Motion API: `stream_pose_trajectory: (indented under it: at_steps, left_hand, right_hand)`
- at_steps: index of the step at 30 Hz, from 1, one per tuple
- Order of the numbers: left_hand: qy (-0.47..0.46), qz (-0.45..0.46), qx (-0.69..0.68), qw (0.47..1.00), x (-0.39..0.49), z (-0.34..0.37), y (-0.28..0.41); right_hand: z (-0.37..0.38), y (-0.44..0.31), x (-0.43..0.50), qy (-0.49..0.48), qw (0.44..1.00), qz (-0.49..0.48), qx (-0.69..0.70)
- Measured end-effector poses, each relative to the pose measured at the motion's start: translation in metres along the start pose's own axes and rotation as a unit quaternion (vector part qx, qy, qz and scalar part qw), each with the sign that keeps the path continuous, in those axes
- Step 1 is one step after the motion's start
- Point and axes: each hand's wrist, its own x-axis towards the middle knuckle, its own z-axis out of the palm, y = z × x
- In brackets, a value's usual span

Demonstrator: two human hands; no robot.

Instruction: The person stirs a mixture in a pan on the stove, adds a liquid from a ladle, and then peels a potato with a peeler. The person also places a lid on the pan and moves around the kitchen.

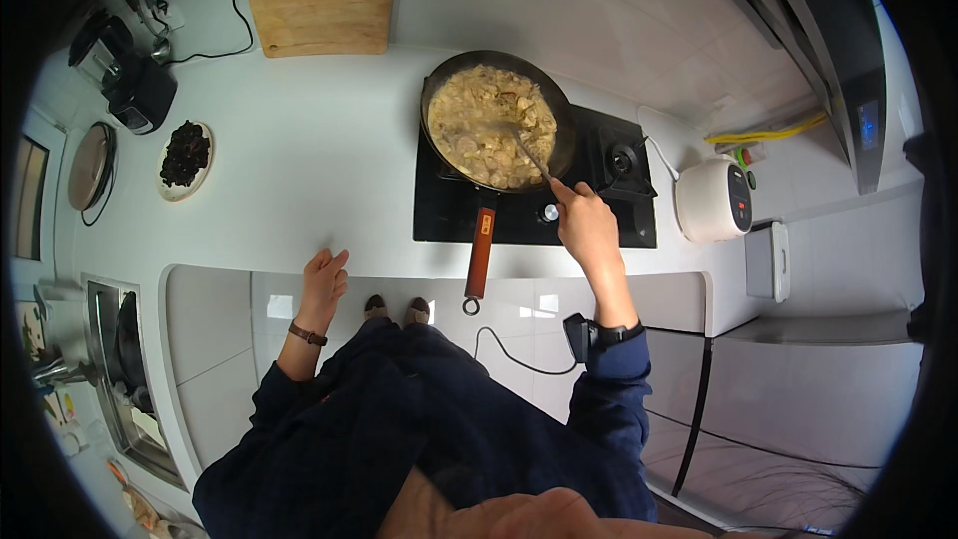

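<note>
My right hand (587,223) is wrapped around the handle of a cooking utensil (530,153), probably a spatula. Its far end dips into a simmering stew of pale chunks (486,123) and looks blurred there. The stew fills most of a dark wok (565,108) that sits on the left burner of a black gas hob (441,221). The wok's reddish wooden handle (480,251) points toward me past the counter edge. Over the counter's front edge, my left hand (325,281) hovers with loosely curled fingers and nothing visible in it, apart from the wok.
Left on the white counter (314,157) are a plate of dark food pieces (185,155), a blender (135,82) and a round lid (91,166). A wooden cutting board (322,16) leans on the wall. A white rice cooker (711,201) stands right of the hob; a sink (135,382) lies far left.
</note>
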Motion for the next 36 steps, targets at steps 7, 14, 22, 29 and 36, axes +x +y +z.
stream_pose_trajectory:
  at_steps: [7,14,22,29,36]
  left_hand:
    - [0.037,-0.004,0.003,0.999,0.005,-0.005,0.000]
    - [-0.002,-0.019,-0.002,1.000,0.008,0.008,-0.001]
    - [0.018,-0.008,0.011,1.000,0.008,0.011,0.000]
    - [0.016,-0.005,0.013,1.000,0.008,0.009,0.000]
    - [0.074,0.012,-0.002,0.997,0.017,-0.024,-0.012]
  right_hand:
    - [-0.013,0.011,-0.013,0.028,0.999,0.015,0.025]
    - [0.001,0.006,-0.008,0.004,1.000,0.013,0.012]
    - [0.003,0.011,0.004,0.063,0.996,0.018,0.065]
    - [-0.009,0.021,-0.007,0.045,0.998,-0.010,0.050]
    - [-0.010,0.009,-0.020,0.011,0.999,0.024,0.044]
